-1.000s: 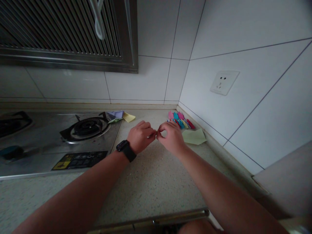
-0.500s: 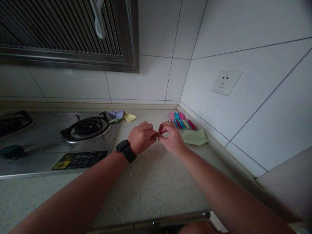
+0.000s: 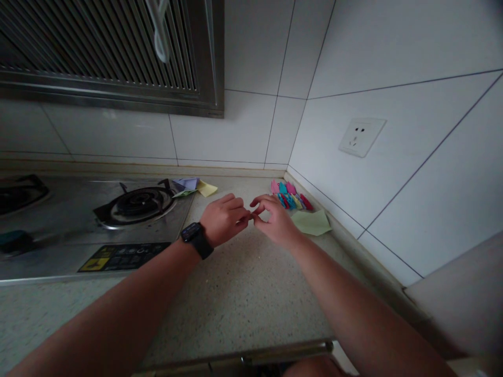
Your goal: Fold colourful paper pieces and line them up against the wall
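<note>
My left hand [image 3: 225, 220], with a black watch [image 3: 197, 239] at its wrist, is closed with the fingertips pinched together. Facing it, my right hand [image 3: 272, 220] has thumb and forefinger bent into a pinch. The tips of both hands meet above the speckled counter [image 3: 236, 288]; whatever lies between them is too small or hidden to make out. Just beyond my right hand lies a pale green sheet of paper [image 3: 312, 222]. Behind it sit several small folded pieces [image 3: 293, 199] in pink, blue, yellow and red.
To the left is a gas stove [image 3: 137, 207] with a black burner grate. Purple, green and yellow papers [image 3: 192, 185] lie at its right edge. A range hood [image 3: 118, 57] hangs above. The tiled right wall carries a socket [image 3: 361, 137].
Both hands have shifted very slightly left, still together at the fingertips. My right forefinger has lifted a little away from the thumb. The camera view has moved slightly.
</note>
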`<action>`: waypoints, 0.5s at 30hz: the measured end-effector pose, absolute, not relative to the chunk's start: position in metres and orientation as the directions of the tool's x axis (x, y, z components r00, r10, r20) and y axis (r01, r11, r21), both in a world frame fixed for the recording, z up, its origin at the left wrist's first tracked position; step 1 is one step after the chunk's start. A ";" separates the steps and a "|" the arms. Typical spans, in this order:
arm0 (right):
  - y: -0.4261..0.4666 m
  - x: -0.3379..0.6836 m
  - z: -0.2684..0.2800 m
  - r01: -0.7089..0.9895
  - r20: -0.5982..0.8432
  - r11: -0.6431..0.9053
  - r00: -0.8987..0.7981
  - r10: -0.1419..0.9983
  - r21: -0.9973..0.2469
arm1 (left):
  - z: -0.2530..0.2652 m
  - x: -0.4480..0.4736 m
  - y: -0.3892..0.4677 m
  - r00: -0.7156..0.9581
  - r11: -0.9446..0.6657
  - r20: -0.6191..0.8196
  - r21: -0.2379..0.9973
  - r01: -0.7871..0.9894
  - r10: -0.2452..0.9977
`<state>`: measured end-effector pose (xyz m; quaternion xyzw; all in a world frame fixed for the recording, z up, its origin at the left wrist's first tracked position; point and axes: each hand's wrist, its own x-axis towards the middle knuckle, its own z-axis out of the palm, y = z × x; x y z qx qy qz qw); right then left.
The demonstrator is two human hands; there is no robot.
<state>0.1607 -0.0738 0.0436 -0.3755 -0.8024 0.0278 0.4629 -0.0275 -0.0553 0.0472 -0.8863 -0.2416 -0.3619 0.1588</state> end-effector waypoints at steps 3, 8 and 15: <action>-0.071 0.162 0.040 0.641 0.712 0.679 -0.283 0.643 -0.358 | 0.044 -0.029 -0.053 0.602 -0.819 0.723 -0.088 0.567 0.339; -0.069 0.164 0.038 0.674 0.664 0.648 -0.306 0.683 -0.355 | 0.042 -0.030 -0.052 0.589 -0.805 0.726 -0.083 0.587 0.355; -0.065 0.166 0.038 0.690 0.707 0.596 -0.172 0.686 -0.410 | 0.043 -0.029 -0.054 0.450 -0.750 0.758 0.078 0.656 0.473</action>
